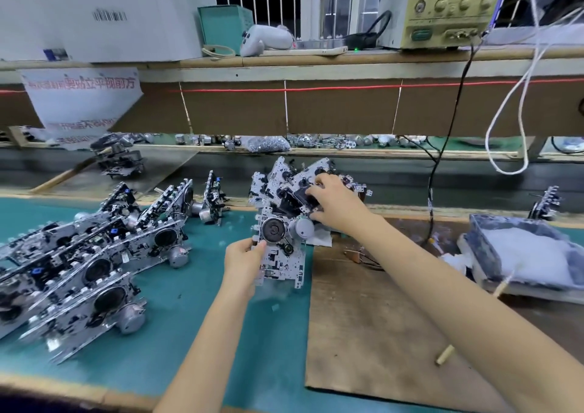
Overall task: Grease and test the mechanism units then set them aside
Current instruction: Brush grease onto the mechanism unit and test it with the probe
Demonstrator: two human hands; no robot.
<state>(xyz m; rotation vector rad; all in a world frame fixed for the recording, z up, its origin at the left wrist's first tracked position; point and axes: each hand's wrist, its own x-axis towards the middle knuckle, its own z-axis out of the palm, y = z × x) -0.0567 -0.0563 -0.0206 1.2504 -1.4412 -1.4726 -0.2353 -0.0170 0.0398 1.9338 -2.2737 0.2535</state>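
Note:
My left hand (242,258) grips the left edge of a silver mechanism unit (281,248), which stands upright with its black flywheel and grey motor facing me. Just behind it, my right hand (333,202) reaches into a cluster of mechanism units (284,178) leaning together and curls its fingers round one of them (300,196). A tray of white grease (531,254) sits at the right, with a small wooden stick (502,286) leaning at its front edge.
Several mechanism units (79,270) lie in rows on the green mat at the left. A brown cardboard sheet (379,333) covers the bench under my right arm, with a wooden peg (445,354) on it. Black and white cables (442,159) hang from a power supply (452,8) on the shelf.

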